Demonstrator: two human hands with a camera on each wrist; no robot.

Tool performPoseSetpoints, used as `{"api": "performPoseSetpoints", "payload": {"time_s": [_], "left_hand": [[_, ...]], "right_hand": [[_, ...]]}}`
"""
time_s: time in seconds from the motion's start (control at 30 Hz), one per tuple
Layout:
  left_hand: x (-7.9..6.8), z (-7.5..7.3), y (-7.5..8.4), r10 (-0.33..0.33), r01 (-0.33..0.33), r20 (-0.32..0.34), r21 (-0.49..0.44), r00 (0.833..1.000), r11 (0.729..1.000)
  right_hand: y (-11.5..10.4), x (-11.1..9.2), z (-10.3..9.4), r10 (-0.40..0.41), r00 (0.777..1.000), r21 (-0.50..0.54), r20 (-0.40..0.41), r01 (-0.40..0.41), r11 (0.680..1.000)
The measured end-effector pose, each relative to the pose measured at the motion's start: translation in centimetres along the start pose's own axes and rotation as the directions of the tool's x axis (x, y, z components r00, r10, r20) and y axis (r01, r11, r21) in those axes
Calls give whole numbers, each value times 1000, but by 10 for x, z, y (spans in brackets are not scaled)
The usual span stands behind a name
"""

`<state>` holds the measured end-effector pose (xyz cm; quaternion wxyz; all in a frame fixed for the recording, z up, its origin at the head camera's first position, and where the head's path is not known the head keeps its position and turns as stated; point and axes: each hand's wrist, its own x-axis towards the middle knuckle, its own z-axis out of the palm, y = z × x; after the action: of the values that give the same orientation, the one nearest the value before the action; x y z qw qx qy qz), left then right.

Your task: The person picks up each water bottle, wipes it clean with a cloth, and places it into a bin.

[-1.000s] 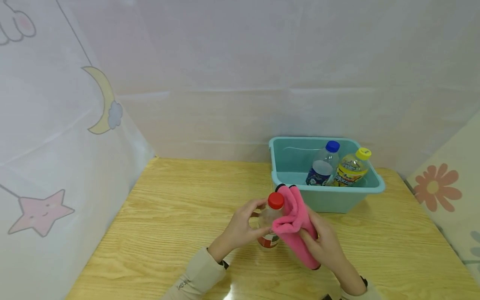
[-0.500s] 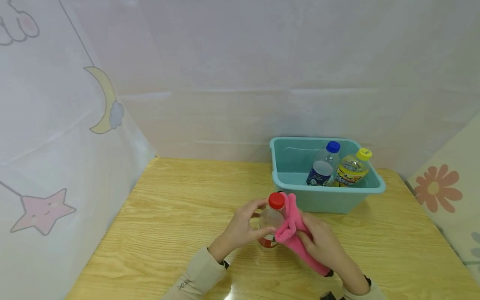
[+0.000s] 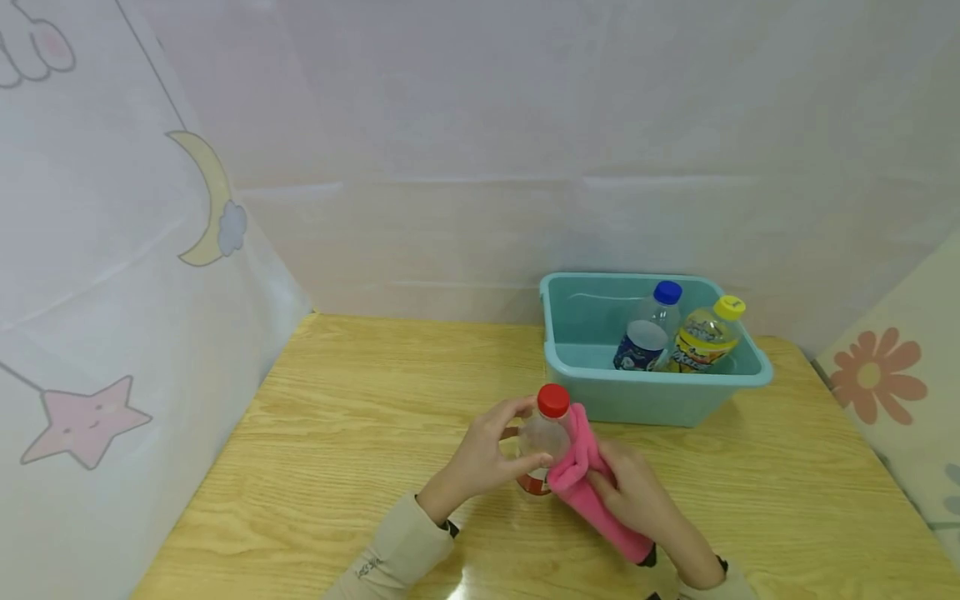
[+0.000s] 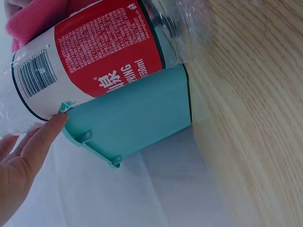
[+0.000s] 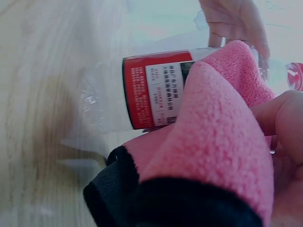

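Note:
A clear plastic bottle (image 3: 542, 435) with a red cap (image 3: 553, 401) stands upright on the wooden table. My left hand (image 3: 483, 450) grips its upper part from the left, thumb in front and fingers behind. The red and white label (image 4: 109, 47) fills much of the left wrist view. In my right hand (image 3: 639, 493) is a folded pink cloth (image 3: 600, 510) with black edging, held against the bottle's right side. The right wrist view shows the cloth bunched over part of the label, hiding the cap end of the bottle's body.
Behind the hands, to the right, a teal plastic bin (image 3: 637, 398) stands on the table (image 3: 360, 400). Inside lean a blue-capped bottle (image 3: 647, 335) and a yellow-capped bottle (image 3: 701, 337). A pale printed cloth backdrop (image 3: 450, 150) surrounds the table.
My right hand has brought the pink cloth down along the bottle's right side, its top edge dropping from beside the cap to below it. My left hand and the bottle stay in place.

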<state>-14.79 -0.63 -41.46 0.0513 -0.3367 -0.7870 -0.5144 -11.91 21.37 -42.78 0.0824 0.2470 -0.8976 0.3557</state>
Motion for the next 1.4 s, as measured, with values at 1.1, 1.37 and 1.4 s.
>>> {"api": "performPoseSetpoints", "payload": {"time_s": [1.1,1.37,1.4], "left_hand": [[5,8,3,6,8,-92,153,996,988],[4,3,5,-17,25,-63,137,998,990],[4,2,5,-21,29,-58,137,998,990]], "right_hand": [[17,-12,6,187,972,-91,146,-175,980],[13,-16,-10,185,981,-70,58,-181,981],[12,-16,-11,169,984,-66,46,-166,984]]}}
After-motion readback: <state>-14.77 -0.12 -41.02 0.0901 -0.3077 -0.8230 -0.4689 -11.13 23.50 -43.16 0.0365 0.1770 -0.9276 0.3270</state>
